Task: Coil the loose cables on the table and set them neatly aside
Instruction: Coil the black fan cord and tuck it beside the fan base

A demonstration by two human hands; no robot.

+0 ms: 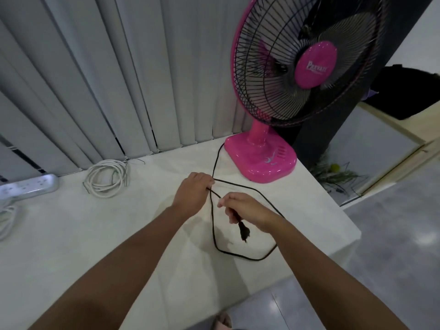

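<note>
Power strip (28, 186), 1 unit, pale grey, flat at the far left of the table (95, 246) close to the blinds (119, 67). Its white cord (6, 220) loops along the table's left edge.

White cable coil (107, 178), 1 bundle, wound in several rounds, lying flat just right of the power strip and near the foot of the blinds, with loose ends sticking out. It is well apart from my hands.

My left hand (192, 194), mid-table, knuckles up, fingers curled down over the black cable (252, 260) and gripping it at the spot where 2 runs of it cross.

Black cable, 1 length. It leaves the back of the fan's base, runs down to my left hand, swings out right in 1 wide loop lying on the table, passes behind my right wrist, rounds toward me and climbs back to the left hand. From there a short taut stretch goes to my right hand.

My right hand (245, 210), just right of the left and near it, fingers curled, pinching the cable close to its end. The plug (244, 232), black, hangs below this hand above the table, inside the loop.

Fan (285, 67), 1 unit, pink with a black wire guard, upright on its pink base (262, 160) at the table's far right corner.
</note>
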